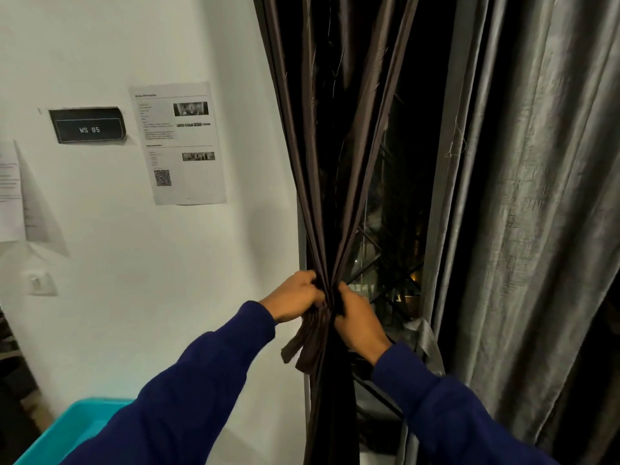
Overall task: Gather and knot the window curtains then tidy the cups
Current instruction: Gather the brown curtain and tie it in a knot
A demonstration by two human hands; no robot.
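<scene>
1. So the dark curtain (335, 182) hangs straight down in front of the window (396, 229), and it's bunched into one tight neck right where both hands meet. Its long axis runs top to bottom, with the neck dead centre between the hands.
2. Left hand (295, 295) is clamped on the bunch from the wall side, fingers curled into the folds. Right hand (357, 317) grips it from the window side, slightly lower. The two are pretty much knuckle to knuckle, only the cloth between them.
3. Neither hand looks nearer; both are already on it. Looks to me like the knot is mid-tie, with short loose tails (303, 347) drooping just below the left hand. I'd guess the next pull goes sideways, across the hang.
4. Fabric is thin, smooth and a bit shiny, with sharp pleats, so it might slip when cinched.
5. The grey curtain (536, 196) on the right is heavier, matte and still hanging loose.
6. No cups in sight, just a teal tub (70, 431) bottom left.
</scene>
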